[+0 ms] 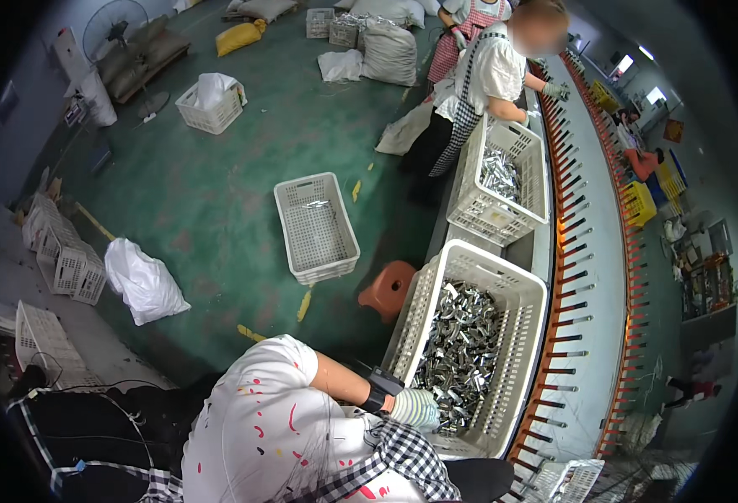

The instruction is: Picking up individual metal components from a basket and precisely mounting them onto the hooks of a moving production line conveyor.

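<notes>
My left hand (417, 409), in a pale striped glove, reaches into the near end of a white plastic crate (461, 251). A black device is strapped round that wrist. The glove rests against a heap of small shiny metal pieces (461, 344), whose exact kind I cannot make out. My fingertips are hidden among them, so their grip does not show. My right hand is not in view. Alongside the crate's right side runs a curved line of short rods (568, 323), several with black sleeves, others with bare metal ends.
Beyond my crate stands another white crate (488, 214) of metal pieces; a co-worker (490, 75) reaches over the line there. An orange stool (387, 289) and a stacked white crate (317, 226) stand on the green floor. A white sack (142, 281) lies farther left.
</notes>
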Tool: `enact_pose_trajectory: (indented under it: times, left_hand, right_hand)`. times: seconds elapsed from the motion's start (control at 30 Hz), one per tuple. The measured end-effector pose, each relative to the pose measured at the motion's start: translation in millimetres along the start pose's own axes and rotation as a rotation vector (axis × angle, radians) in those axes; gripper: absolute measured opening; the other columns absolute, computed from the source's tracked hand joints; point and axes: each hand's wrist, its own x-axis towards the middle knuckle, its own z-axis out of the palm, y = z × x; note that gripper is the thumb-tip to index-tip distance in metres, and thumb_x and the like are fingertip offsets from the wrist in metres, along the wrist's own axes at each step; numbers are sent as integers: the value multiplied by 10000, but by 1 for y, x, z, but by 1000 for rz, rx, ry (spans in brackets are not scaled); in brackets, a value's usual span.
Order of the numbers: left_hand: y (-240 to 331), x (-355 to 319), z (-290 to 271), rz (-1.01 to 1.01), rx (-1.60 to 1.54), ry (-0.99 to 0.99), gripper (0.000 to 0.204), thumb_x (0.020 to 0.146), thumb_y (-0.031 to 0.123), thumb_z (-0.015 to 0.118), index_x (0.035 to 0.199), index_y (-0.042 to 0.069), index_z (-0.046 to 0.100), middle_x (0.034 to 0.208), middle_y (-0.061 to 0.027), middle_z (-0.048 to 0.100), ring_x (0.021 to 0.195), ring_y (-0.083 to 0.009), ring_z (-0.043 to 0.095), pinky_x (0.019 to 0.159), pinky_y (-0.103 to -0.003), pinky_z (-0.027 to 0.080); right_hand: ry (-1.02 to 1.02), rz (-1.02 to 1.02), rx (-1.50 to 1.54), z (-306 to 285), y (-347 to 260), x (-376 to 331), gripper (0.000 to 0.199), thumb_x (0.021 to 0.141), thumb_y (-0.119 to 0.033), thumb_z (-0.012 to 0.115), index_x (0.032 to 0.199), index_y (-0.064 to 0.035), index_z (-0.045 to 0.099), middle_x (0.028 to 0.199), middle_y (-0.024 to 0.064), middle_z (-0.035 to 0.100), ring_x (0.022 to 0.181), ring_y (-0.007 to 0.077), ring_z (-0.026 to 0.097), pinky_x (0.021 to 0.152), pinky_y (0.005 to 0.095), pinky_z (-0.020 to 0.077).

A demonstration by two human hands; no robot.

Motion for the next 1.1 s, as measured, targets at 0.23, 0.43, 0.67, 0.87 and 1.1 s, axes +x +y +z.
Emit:
enact_pose_trajectory:
  times: [0.23,0.43,0.67,0.87,1.1]
  left_hand:
    - [5,1,23,-39,-39,15,218,884,275,724,827,66,700,763,-133,690,728,-351,705,669,-472,565]
    - [15,1,30,-11,20,82,239,888,267,676,779,55,700,757,-149,702,733,-357,721,654,-472,567]
    - [25,-4,15,-47,56,100,232,867,274,688,751,73,676,706,-128,674,688,-343,708,628,-462,561]
    - [33,12,-21,-427,-343,187,592,924,234,714,1492,117,596,1126,-215,752,912,-382,730,795,-477,594]
    - [42,20,-24,-296,-594,84,842,848,-37,628,1642,144,411,1398,-160,676,1314,-357,639,1114,-438,519]
  right_hand:
    - [-60,27,65,4,18,-5,529,1018,-73,638,1520,58,532,1430,187,665,1260,258,642,1095,365,497]
    - [-78,-14,147,17,18,21,529,1010,-57,641,1515,59,537,1418,184,673,1246,250,650,1080,357,507]
    - [-110,66,179,5,43,5,528,999,-38,644,1509,60,543,1403,181,683,1229,240,659,1064,348,519]
    - [-520,32,33,94,-95,-80,342,943,65,691,1283,39,707,1128,99,761,991,173,699,864,311,577]
    - [-698,-15,-136,146,-41,-117,341,916,64,733,1255,30,726,1151,138,793,1034,211,745,939,342,593]
